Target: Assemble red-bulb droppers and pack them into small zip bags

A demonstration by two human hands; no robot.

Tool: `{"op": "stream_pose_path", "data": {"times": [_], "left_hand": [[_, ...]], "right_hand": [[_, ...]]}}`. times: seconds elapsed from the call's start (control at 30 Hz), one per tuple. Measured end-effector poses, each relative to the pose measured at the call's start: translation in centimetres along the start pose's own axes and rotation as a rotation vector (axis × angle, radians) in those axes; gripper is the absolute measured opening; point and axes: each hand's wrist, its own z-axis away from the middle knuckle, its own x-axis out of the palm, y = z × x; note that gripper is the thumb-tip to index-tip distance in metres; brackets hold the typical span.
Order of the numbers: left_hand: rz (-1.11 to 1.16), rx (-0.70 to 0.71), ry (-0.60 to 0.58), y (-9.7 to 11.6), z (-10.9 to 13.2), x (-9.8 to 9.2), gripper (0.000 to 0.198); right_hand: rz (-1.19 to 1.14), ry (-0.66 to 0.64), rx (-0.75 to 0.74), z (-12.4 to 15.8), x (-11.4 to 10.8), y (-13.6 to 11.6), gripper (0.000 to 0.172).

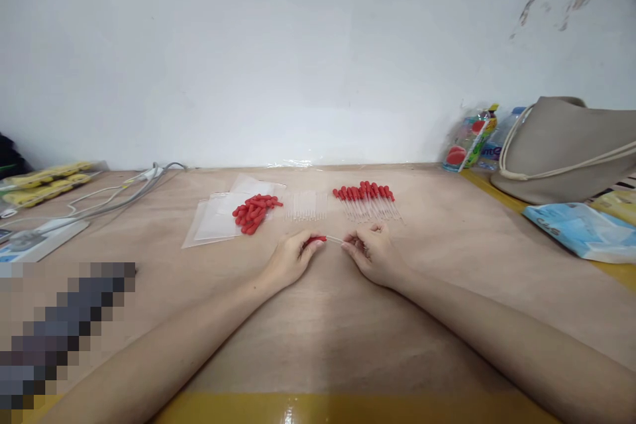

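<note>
Between finger and thumb, my left hand point(291, 260) pinches a red rubber dropper bulb point(320, 238), its open end turned to the right. My right hand point(373, 256) pinches a thin clear dropper tube point(334, 239) that runs leftward to the bulb's mouth. Whether the tube sits inside the bulb or only touches it, I cannot tell. Beyond my left hand lies a heap of loose red bulbs point(254, 213). Several bare tubes point(306, 205) lie side by side in the middle. Past my right hand, red-capped droppers point(368, 199) form a row, tips toward me.
Clear plastic bags point(211, 222) lie under and left of the heap. Cables and a power strip point(50, 238) are at the left, near a blurred-out object point(64, 331). A grey bag point(566, 146), drink bottles point(470, 139) and a blue packet point(581, 228) stand right.
</note>
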Motion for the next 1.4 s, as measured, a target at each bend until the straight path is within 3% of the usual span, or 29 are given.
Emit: {"op": "stream_pose_path", "data": {"times": [0.3, 0.47, 0.57, 0.83, 1.2, 1.4], "left_hand": [[0.302, -0.093, -0.088, -0.5, 0.0, 0.8, 0.025], [0.419, -0.121, -0.055, -0.5, -0.1, 1.0, 0.025], [0.373, -0.125, -0.02, -0.6, -0.2, 0.9, 0.025], [0.286, -0.088, -0.053, -0.7, 0.0, 0.7, 0.022], [0.149, -0.029, -0.148, -0.1, 0.5, 0.6, 0.023], [-0.022, 0.143, -0.111, 0.1, 0.5, 0.4, 0.021]], "right_hand": [[-0.084, -0.026, -0.131, 0.0, 0.0, 0.2, 0.015], [-0.054, 0.067, -0.103, -0.1, 0.1, 0.2, 0.014], [-0.04, 0.086, -0.06, -0.1, -0.1, 0.3, 0.013], [-0.063, -0.017, -0.049, 0.0, -0.1, 0.3, 0.014], [0.035, -0.08, -0.133, -0.2, -1.0, 0.2, 0.017], [0.097, -0.081, -0.167, 0.0, -0.5, 0.1, 0.023]]}}
